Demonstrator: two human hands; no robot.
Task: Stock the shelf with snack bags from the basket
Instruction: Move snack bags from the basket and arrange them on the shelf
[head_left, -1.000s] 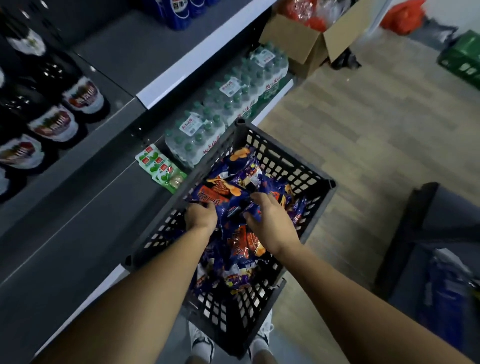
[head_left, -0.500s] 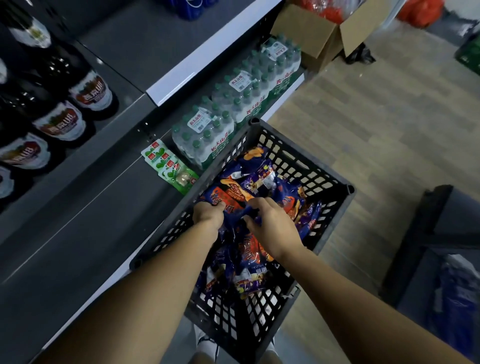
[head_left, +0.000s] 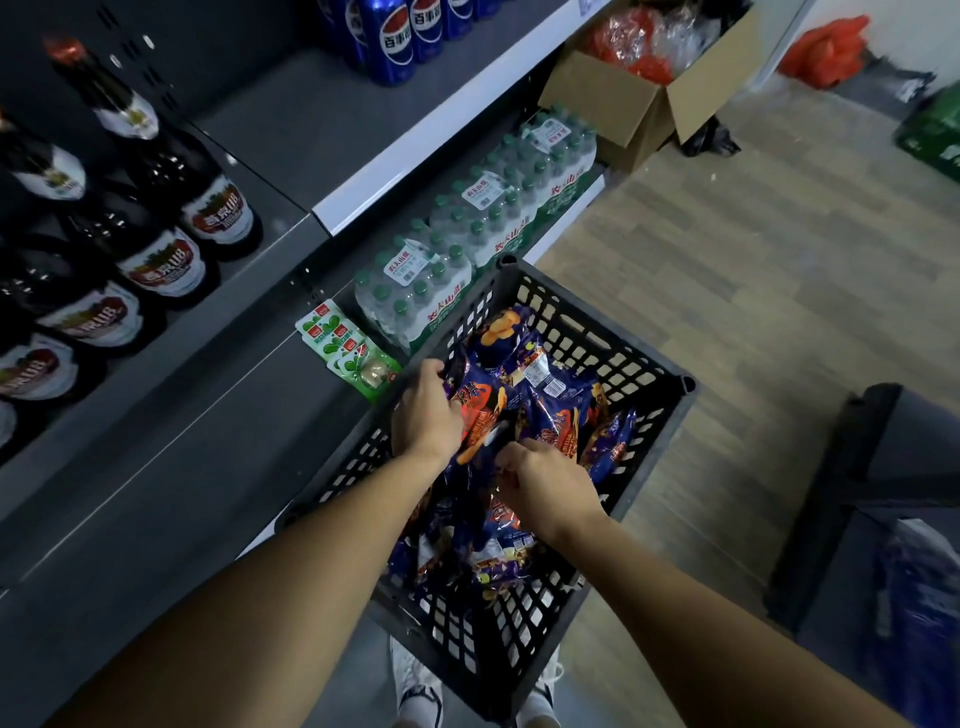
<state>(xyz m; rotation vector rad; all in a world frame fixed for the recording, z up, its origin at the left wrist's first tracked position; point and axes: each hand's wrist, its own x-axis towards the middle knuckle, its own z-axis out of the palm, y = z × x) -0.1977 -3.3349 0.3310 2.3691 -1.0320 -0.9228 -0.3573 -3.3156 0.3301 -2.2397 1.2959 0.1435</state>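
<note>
A black lattice basket (head_left: 654, 384) stands on the floor in front of me, filled with several blue and orange snack bags (head_left: 556, 405). Both hands are inside it. My left hand (head_left: 423, 413) grips the left edge of a blue and orange bag (head_left: 480, 410) lying on top of the pile. My right hand (head_left: 543, 480) pinches the lower edge of the same bag, fingers curled. The grey shelf (head_left: 171, 457) lies to the left of the basket, with a few green snack packs (head_left: 348, 348) on it near the basket's corner.
Dark bottles (head_left: 171, 260) stand on the shelf level above, blue cans (head_left: 389, 36) higher up. Shrink-wrapped water bottle packs (head_left: 467, 244) sit on the floor level beyond the basket. An open cardboard box (head_left: 639, 104) is further back. A dark cart (head_left: 883, 499) stands right.
The left hand has slid up along the bag's left side and the right hand has drawn back toward me. The bag between them has risen a little from the pile.
</note>
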